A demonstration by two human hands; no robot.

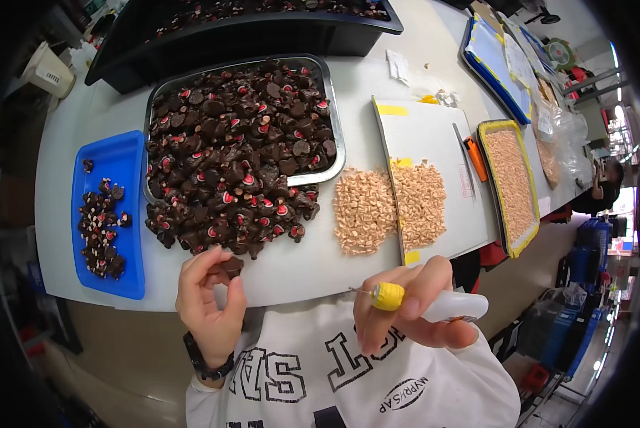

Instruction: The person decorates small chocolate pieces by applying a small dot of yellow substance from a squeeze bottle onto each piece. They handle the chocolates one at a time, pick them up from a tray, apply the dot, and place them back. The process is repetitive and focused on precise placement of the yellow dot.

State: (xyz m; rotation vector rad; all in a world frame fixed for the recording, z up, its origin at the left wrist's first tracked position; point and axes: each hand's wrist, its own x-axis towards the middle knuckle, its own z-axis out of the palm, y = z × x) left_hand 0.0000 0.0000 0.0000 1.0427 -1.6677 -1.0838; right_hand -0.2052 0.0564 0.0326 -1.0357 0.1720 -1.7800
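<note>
My left hand (207, 303) pinches a small dark brown piece (232, 267) between thumb and fingers, just below the front edge of a heap of similar pieces. My right hand (398, 310) is wrapped round a white squeeze bottle (454, 307). The bottle's neck (388, 296) is bound in yellow, and its thin needle tip points left toward my other hand. The heap of dark brown pieces (234, 143), some with red-and-white parts, fills a metal tray (336, 135) and spills over its front edge. Small beige pieces (363, 210) lie loose right of the heap.
At the left, a blue tray (136, 274) holds dark pieces with beige bits. A white board (427, 132) carries more beige pieces, a pointed tool (460, 134) and an orange-handled cutter (475, 158). Right of it stands a yellow-rimmed tray (523, 246). A black bin (263, 43) stands behind.
</note>
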